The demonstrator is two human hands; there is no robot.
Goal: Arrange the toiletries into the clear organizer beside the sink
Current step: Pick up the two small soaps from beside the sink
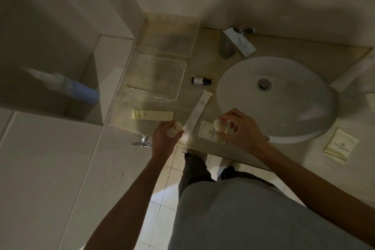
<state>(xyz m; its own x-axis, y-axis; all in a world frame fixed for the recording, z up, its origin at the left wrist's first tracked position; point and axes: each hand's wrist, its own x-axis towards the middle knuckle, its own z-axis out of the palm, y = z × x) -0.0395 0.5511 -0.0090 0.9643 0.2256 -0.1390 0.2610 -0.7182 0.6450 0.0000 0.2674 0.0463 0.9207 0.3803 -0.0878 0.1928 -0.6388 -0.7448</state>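
The clear organizer (140, 63) stands on the counter left of the sink (284, 95), with a clear inner box (158, 79) and one long cream packet (152, 115) lying in its near part. My left hand (165, 139) grips a small pale bottle (176, 127) at the organizer's near right corner. My right hand (237, 128) holds a second small pale bottle (220, 124) above a cream packet (209, 131) on the counter. A long white packet (197, 111) lies between my hands. A small dark bottle (200, 80) lies on its side farther back.
A chrome tap (235, 41) stands behind the round white sink. A cream packet (341, 148) lies on the counter right of the sink, and a long packet (353, 76) at the far right. A blue and white tube (60, 83) sits in the recess to the left.
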